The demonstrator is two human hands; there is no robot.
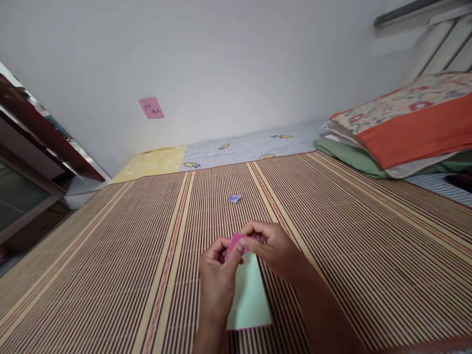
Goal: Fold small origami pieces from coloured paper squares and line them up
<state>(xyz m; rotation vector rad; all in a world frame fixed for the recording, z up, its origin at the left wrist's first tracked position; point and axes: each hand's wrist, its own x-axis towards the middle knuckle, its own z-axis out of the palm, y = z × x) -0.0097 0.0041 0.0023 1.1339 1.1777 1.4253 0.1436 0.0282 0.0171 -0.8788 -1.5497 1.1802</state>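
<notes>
A small piece of pink paper (235, 241), folded at least in part, is pinched between both hands above the mat. My left hand (217, 265) grips its left side with thumb and fingers. On the right side, my right hand (271, 246) holds it too, the two thumbs close together near its middle. Below the hands lies a pale green sheet of paper (252, 300), partly covered by my left hand. Farther off, a small folded blue-violet paper triangle (235, 198) rests on the mat. The fingers hide much of the pink paper.
A striped bamboo mat (121, 255) spreads under everything. Folded bedding (413, 128) with an orange and floral cover is stacked at the right. Checked cloth (243, 147) runs along the white wall, where a pink note (151, 107) is stuck. A dark doorway edge stands at far left.
</notes>
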